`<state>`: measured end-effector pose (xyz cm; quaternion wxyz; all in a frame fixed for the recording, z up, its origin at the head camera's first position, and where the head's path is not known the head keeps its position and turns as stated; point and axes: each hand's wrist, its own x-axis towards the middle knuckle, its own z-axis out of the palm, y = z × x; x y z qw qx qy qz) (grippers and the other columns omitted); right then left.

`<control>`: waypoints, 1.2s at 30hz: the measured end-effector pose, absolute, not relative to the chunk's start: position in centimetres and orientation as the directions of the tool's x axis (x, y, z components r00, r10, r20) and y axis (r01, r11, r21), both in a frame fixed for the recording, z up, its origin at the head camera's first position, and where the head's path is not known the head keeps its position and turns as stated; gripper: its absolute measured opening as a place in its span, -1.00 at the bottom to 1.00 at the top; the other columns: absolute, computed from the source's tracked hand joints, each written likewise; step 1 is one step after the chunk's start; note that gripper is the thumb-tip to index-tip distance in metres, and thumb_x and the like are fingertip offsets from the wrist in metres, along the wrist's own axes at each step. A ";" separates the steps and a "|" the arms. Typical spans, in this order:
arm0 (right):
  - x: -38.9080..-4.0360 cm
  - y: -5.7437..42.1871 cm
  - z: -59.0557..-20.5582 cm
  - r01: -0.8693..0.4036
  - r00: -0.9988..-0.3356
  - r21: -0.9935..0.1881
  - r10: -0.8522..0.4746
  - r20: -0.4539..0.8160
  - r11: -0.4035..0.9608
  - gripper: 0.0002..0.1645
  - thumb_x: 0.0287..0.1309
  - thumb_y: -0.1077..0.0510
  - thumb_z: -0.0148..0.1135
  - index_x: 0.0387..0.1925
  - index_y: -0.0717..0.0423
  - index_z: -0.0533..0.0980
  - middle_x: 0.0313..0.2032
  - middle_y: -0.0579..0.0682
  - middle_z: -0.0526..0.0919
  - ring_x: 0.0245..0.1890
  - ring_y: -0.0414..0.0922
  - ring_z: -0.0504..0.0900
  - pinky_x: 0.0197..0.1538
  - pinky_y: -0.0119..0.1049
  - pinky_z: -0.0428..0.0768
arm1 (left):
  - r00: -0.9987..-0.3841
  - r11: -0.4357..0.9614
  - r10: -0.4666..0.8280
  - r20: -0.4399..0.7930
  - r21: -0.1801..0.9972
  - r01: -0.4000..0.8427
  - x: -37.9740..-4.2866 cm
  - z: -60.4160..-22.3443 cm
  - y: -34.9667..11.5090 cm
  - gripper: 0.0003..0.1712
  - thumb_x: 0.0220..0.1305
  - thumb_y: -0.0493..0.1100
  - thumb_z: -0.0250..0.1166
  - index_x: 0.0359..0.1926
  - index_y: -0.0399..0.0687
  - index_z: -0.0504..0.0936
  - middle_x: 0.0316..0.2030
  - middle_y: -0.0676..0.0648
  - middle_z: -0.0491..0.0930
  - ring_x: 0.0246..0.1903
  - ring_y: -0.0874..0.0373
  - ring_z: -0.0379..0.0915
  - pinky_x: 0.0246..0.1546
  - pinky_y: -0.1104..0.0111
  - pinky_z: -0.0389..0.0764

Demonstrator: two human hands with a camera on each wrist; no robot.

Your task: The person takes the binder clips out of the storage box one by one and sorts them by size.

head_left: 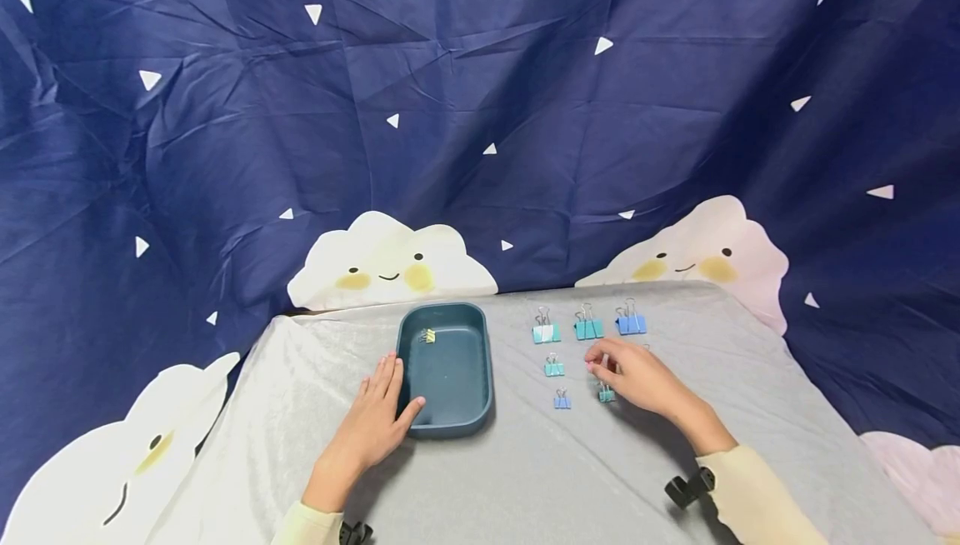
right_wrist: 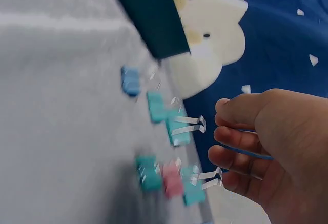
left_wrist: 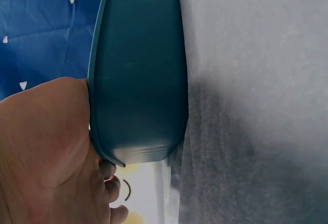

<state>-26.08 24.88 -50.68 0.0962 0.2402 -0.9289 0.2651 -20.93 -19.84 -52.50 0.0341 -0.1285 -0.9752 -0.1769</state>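
Observation:
My left hand [head_left: 371, 424] rests against the left side and near corner of a dark teal box [head_left: 491, 387], its fingers straight and its thumb over the rim. A small yellow binder clip [head_left: 429, 336] lies inside the box. Above the binder clips to the right of it hovers my right hand [head_left: 637, 377], thumb and fingers loosely bent and apart. In the right wrist view nothing shows between those fingers. A pink binder clip [right_wrist: 172, 180] lies below them, beside a dark teal binder clip [right_wrist: 148, 174]; in the head view the hand mostly hides the pink one.
Large binder clips in teal-and-white [head_left: 546, 333], teal [head_left: 588, 329] and blue [head_left: 631, 325] form the back row. Nearer are a small turquoise clip [head_left: 554, 369] and a small blue clip [head_left: 562, 402]. Grey cloth [head_left: 525, 487] covers the table; a navy curtain [head_left: 450, 170] hangs behind.

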 end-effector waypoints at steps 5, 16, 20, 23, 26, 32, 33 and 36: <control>-27.2 21.9 -49.0 -0.543 -0.839 -0.426 -0.457 0.295 0.723 -0.92 0.42 0.12 0.39 -0.11 -0.04 0.72 -0.20 -0.25 0.68 -0.31 -0.32 0.53 -0.30 -0.39 0.52 | -0.965 0.907 0.236 0.115 0.330 0.261 -20.7 -52.2 -19.8 -0.04 0.64 0.23 0.10 0.66 -0.38 0.05 0.69 -0.34 -0.03 0.70 -0.26 -0.15 0.62 -0.27 0.06; -30.1 15.9 -47.1 -0.670 -0.742 -0.392 -0.595 0.310 0.631 -0.94 0.45 0.08 0.36 -0.17 -0.08 0.72 -0.31 -0.29 0.67 -0.32 -0.33 0.55 -0.21 -0.34 0.57 | -0.952 0.890 0.257 0.166 0.345 0.300 -20.7 -52.6 -19.8 -0.02 0.63 0.28 0.05 0.64 -0.42 0.09 0.67 -0.39 0.02 0.66 -0.36 -0.05 0.58 -0.31 0.10; -31.4 13.5 -46.8 -0.701 -0.711 -0.386 -0.632 0.309 0.600 -0.94 0.44 0.09 0.36 -0.21 -0.08 0.72 -0.32 -0.28 0.69 -0.31 -0.33 0.57 -0.19 -0.35 0.58 | -0.958 0.897 0.249 0.141 0.341 0.283 -20.8 -52.6 -19.9 -0.01 0.63 0.28 0.07 0.66 -0.39 0.06 0.68 -0.36 -0.02 0.68 -0.33 -0.09 0.61 -0.28 0.07; -32.2 11.8 -46.7 -0.708 -0.702 -0.382 -0.648 0.294 0.594 -0.93 0.45 0.09 0.36 -0.22 -0.10 0.72 -0.33 -0.29 0.69 -0.33 -0.34 0.58 -0.20 -0.36 0.58 | -0.962 0.899 0.243 0.124 0.343 0.271 -20.9 -52.5 -19.9 -0.02 0.63 0.26 0.08 0.67 -0.37 0.04 0.70 -0.33 -0.06 0.69 -0.29 -0.13 0.63 -0.26 0.04; -32.8 10.3 -46.6 -0.712 -0.697 -0.375 -0.662 0.276 0.594 -0.91 0.46 0.08 0.34 -0.19 -0.07 0.73 -0.32 -0.28 0.68 -0.33 -0.33 0.57 -0.21 -0.38 0.56 | -0.963 0.903 0.243 0.118 0.336 0.269 -21.0 -52.4 -19.9 -0.02 0.64 0.28 0.05 0.68 -0.36 0.02 0.71 -0.30 -0.08 0.70 -0.26 -0.16 0.64 -0.24 0.03; -33.6 7.5 -46.2 -0.738 -0.664 -0.385 -0.700 0.264 0.555 -0.92 0.46 0.12 0.33 -0.17 -0.05 0.72 -0.25 -0.21 0.69 -0.31 -0.31 0.56 -0.17 -0.36 0.57 | -0.964 0.906 0.240 0.115 0.331 0.265 -21.0 -52.5 -19.9 -0.03 0.64 0.25 0.07 0.67 -0.36 0.03 0.71 -0.31 -0.08 0.70 -0.26 -0.15 0.64 -0.24 0.04; -33.7 7.0 -46.2 -0.739 -0.661 -0.389 -0.702 0.263 0.550 -0.92 0.46 0.13 0.33 -0.19 -0.06 0.72 -0.25 -0.20 0.69 -0.30 -0.31 0.56 -0.16 -0.36 0.58 | -0.964 0.906 0.240 0.113 0.330 0.264 -21.0 -52.5 -19.9 -0.03 0.64 0.25 0.07 0.67 -0.36 0.03 0.71 -0.31 -0.07 0.70 -0.26 -0.15 0.64 -0.24 0.04; -34.0 5.8 -46.4 -0.736 -0.662 -0.394 -0.706 0.251 0.550 -0.92 0.45 0.15 0.33 -0.20 -0.09 0.71 -0.23 -0.21 0.70 -0.29 -0.30 0.56 -0.14 -0.36 0.58 | -0.964 0.907 0.242 0.111 0.326 0.265 -20.9 -52.5 -20.0 -0.02 0.64 0.27 0.06 0.67 -0.37 0.03 0.70 -0.31 -0.07 0.70 -0.26 -0.15 0.63 -0.24 0.05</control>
